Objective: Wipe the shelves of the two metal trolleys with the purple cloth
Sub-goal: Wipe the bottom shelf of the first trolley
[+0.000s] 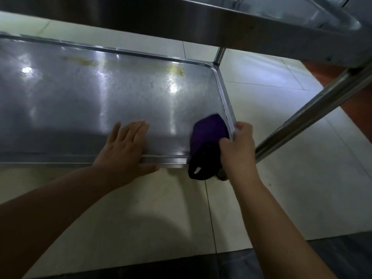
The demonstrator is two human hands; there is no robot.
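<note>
Currently the purple cloth (209, 133) lies bunched in the near right corner of the trolley's lower shelf (90, 101). Its upper part rests on the metal just inside the right rim, and its tail hangs over the near rim as a dark loop. The right hand (239, 150) grips it from the right, with the thumb and curled digits closed round the bunched middle. Its knuckles sit against the right rim.

The left hand (124, 146) rests flat on the shelf at the near rim, well left of the cloth. Its fingers (138, 127) are straight and pressed together, pointing toward the far right, and the thumb lies along the outside of the near rim. It holds nothing and appears to serve as a brace.

The shelf's long axis runs left to right, so nearly the whole surface to be wiped extends left and far from the cloth. Two yellow residues show near the far rim. One stain (177, 70) lies almost straight beyond the cloth and a fainter smear (86, 61) lies further left. The right hand is clearly the nearer one to the first. In my judgement a stroke along the right rim toward the far edge would reach it, whereas a leftward pass along the near rim would meet the left hand.

Overhead, the upper shelf (181, 21) and a slanting steel post (314, 109) limit clearance. Pale floor tiles (161, 208) lie beneath.
</note>
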